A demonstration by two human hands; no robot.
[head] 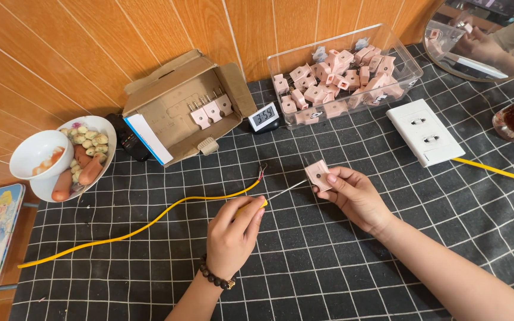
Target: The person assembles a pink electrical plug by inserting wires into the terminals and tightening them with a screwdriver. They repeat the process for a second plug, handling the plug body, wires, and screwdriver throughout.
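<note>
A black grid-patterned cloth (pixel 340 249) covers the table below an orange wood-panelled wall (pixel 61 53). At centre frame, the left hand (pixel 233 235) pinches a thin screwdriver (pixel 269 198), and the right hand (pixel 352 193) grips a small pink plug piece (pixel 317 174).

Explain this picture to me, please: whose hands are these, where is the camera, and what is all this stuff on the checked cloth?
No machine here: a person wears a camera on the head, looking down at their own hands. The left hand pinches a thin screwdriver with a yellow handle. The right hand holds a small pink plug part. A yellow cable lies on the checked cloth. Behind are a clear box of pink parts, a cardboard box, a small clock, a white socket plate and a plate of food.
</note>
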